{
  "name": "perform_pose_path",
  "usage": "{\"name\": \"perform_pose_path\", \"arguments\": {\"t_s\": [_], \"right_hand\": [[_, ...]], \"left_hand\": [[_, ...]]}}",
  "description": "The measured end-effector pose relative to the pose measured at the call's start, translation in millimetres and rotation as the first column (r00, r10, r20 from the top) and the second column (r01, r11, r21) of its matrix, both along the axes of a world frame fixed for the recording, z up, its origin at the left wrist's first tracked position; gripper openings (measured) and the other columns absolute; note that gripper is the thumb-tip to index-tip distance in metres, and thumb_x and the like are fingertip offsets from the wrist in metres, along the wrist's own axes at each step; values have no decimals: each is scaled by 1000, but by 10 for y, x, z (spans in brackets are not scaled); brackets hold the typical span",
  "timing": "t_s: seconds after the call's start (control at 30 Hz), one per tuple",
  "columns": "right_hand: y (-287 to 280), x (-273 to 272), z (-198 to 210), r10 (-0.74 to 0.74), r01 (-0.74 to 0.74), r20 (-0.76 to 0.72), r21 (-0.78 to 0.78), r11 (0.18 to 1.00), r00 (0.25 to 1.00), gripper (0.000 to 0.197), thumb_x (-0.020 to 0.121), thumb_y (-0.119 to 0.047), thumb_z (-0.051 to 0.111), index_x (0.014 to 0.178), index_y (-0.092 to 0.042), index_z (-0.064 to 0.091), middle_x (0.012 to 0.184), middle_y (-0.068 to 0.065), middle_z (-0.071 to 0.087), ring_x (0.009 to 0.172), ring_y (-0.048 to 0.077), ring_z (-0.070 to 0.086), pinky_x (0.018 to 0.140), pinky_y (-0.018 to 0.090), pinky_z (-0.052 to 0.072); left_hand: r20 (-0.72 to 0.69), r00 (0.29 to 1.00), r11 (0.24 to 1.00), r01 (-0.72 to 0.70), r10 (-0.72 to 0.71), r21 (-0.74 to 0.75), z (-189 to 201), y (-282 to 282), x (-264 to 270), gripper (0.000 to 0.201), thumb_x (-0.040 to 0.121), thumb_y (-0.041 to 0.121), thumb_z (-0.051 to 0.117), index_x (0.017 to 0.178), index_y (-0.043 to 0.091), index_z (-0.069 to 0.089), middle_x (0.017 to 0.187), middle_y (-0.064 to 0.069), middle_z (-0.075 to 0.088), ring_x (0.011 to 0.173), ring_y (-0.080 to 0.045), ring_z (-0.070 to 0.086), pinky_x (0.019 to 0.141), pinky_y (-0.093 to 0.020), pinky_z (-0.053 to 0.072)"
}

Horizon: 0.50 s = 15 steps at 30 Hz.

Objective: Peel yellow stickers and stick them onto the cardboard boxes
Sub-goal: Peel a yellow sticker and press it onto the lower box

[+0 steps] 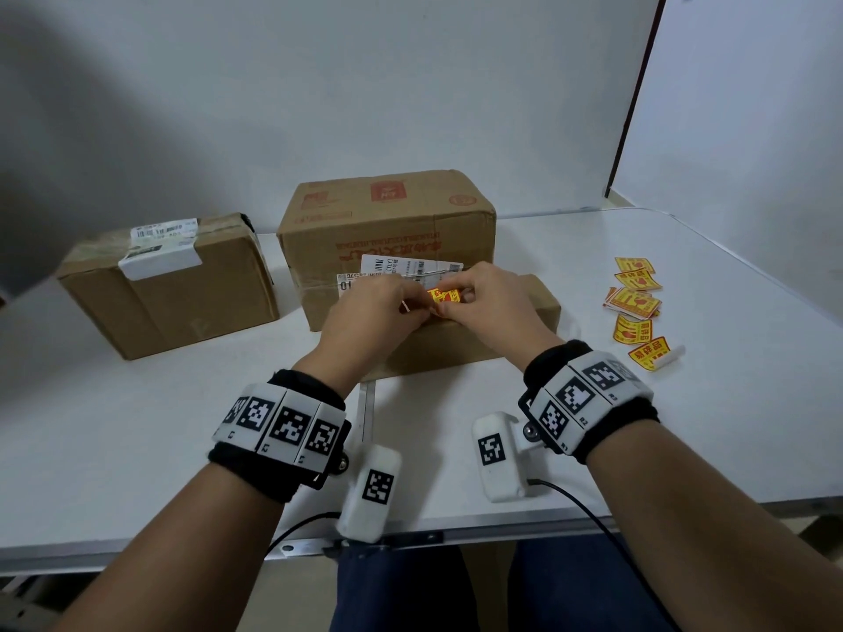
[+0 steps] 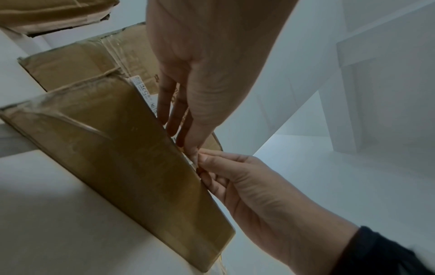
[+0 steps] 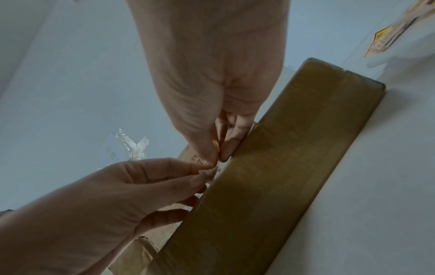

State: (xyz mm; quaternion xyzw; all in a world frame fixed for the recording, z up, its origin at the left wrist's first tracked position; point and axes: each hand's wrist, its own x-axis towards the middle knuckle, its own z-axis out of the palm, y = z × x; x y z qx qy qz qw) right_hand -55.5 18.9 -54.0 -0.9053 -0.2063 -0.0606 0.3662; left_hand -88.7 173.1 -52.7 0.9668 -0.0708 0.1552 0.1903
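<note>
A yellow sticker (image 1: 444, 295) with red print is held just above the low cardboard box (image 1: 511, 326) at the front centre. My left hand (image 1: 413, 307) pinches its left edge, where a pale sliver of backing shows. My right hand (image 1: 451, 303) pinches its right part. In the left wrist view the left hand (image 2: 193, 156) meets the right hand (image 2: 235, 176) at the top edge of the low box (image 2: 129, 158). In the right wrist view the right hand (image 3: 216, 154) nips a yellow edge of the sticker (image 3: 215, 146) against the left hand (image 3: 141, 186).
A large printed box (image 1: 387, 221) stands right behind the low box, and a taped box (image 1: 169, 285) sits to the left. Several loose yellow stickers (image 1: 634, 303) lie on the white table (image 1: 137, 426) at the right. A wall stands close behind.
</note>
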Motion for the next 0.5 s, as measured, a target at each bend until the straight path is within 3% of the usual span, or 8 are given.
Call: {"name": "perform_pose_path", "arguments": {"t_s": [0.23,0.33,0.5], "right_hand": [[-36,13,20,-12,12,6,-17,1000,1000,29,90,-26,64,119,-22,69,128,-1,63,105,8,55,82,12,38],[-52,15,32,-18,18,-7,-34,999,1000,28,94,-21,58,119,-23,68,130,0,62,115,13,56,92,20,41],[-45,19,38,-18,17,-23,-61,998,1000,28,95,-19,58,121,-22,67,134,-1,60,122,15,54,94,20,39]], "left_hand": [[10,1000,999,-4,3,36,-32,-2,15,15,88,30,65,99,31,75,97,5,71,84,-14,61,73,-36,54],[19,1000,999,1,-2,37,-41,15,12,15,88,31,66,99,31,76,96,5,70,85,-14,60,73,-36,53],[28,1000,1000,-3,2,29,-54,33,7,15,88,31,66,100,33,75,95,7,70,86,-14,61,73,-38,54]]}}
